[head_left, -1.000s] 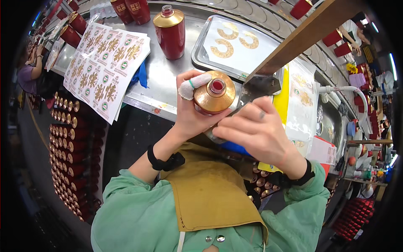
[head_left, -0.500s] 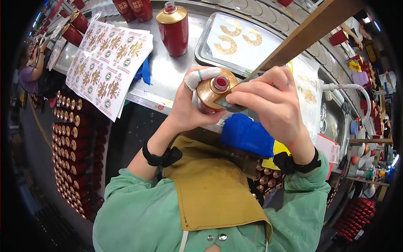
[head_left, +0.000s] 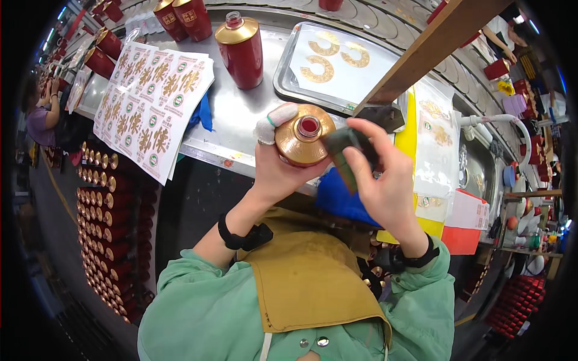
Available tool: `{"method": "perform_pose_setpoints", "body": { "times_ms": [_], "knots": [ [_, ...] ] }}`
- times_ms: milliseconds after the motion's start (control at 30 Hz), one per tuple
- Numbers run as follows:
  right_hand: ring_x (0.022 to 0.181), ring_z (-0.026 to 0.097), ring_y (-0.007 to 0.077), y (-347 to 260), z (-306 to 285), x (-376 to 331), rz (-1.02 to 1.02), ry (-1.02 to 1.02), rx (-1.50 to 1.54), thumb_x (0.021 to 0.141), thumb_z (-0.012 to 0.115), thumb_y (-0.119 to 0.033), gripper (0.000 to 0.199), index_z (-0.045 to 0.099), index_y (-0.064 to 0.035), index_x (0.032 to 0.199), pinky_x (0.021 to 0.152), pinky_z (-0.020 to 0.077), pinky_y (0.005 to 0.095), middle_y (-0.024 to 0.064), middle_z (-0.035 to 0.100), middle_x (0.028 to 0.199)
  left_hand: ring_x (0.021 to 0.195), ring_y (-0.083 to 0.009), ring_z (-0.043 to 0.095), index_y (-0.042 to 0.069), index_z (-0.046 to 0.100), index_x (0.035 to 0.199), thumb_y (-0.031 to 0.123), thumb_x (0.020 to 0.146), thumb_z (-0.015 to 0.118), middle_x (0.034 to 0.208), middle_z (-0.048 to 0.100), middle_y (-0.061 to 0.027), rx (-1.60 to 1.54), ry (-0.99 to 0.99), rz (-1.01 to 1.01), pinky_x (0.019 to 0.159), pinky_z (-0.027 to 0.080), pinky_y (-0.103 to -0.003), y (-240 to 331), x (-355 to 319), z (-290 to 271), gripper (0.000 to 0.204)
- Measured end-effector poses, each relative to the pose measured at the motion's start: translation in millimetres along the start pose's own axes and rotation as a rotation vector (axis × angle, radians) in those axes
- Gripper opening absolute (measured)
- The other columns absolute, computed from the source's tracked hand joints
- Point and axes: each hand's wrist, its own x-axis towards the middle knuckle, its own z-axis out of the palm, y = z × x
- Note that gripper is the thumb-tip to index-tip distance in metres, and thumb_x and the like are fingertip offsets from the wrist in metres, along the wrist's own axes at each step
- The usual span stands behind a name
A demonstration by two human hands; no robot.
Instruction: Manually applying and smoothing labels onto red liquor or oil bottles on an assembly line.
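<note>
My left hand (head_left: 278,174) is wrapped round a red bottle with a gold shoulder (head_left: 293,139), its uncapped mouth tilted up toward me. A white knitted cover sits on one of its fingers, which presses on the bottle's side. Between the thumb and fingers of my right hand (head_left: 388,174) is a dark green flat pad (head_left: 348,155), blurred by motion, close to the right side of the gold shoulder. Whether the pad touches the bottle I cannot tell. Beyond the bottle, a metal tray (head_left: 283,75) holds several gold C-shaped decals (head_left: 318,70) on white backing.
Another red bottle (head_left: 242,60) stands on the metal bench. Printed sheets (head_left: 150,108) overhang its front edge at left. A wooden bar (head_left: 430,54) slants over the right side. Blue cloth (head_left: 343,195) lies below my hands. Rows of gold-topped red bottles (head_left: 111,234) stand at lower left.
My right hand has turned and moved down with the pad, away from the gold shoulder it was pressed over. The bottle in my left hand shows more of its shoulder now.
</note>
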Motion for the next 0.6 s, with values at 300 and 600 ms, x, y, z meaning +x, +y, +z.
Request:
{"method": "perform_pose_setpoints", "body": {
  "times_ms": [300,600],
  "knots": [
    [0.085,0.073,0.0347,-5.3,8.0,23.0,-0.010,0.148,0.004,0.093,0.068,-0.006,0.030,0.066,-0.0015,0.123,0.076,0.0559,0.0383,0.0202,0.073,0.096,0.120,-0.0329,0.061,0.013,0.043,0.138,0.011,0.066,0.095,0.137,0.051,-0.0199,0.016,0.084,0.233,0.097,0.054,-0.042,-6.8,-0.1,6.0,0.090],
    [0.095,0.073,0.0375,-4.6,4.5,53.3,-0.015,0.109,-0.142,0.094,0.066,-0.004,0.027,0.067,0.0002,0.121,0.083,0.0562,0.0391,0.0217,0.073,0.106,0.120,-0.0281,0.049,0.012,0.040,0.139,0.022,0.060,0.103,0.131,0.037,-0.0133,0.347,0.055,0.240,0.097,0.050,-0.041,3.3,-2.7,-3.9,0.101]
  ]
}}
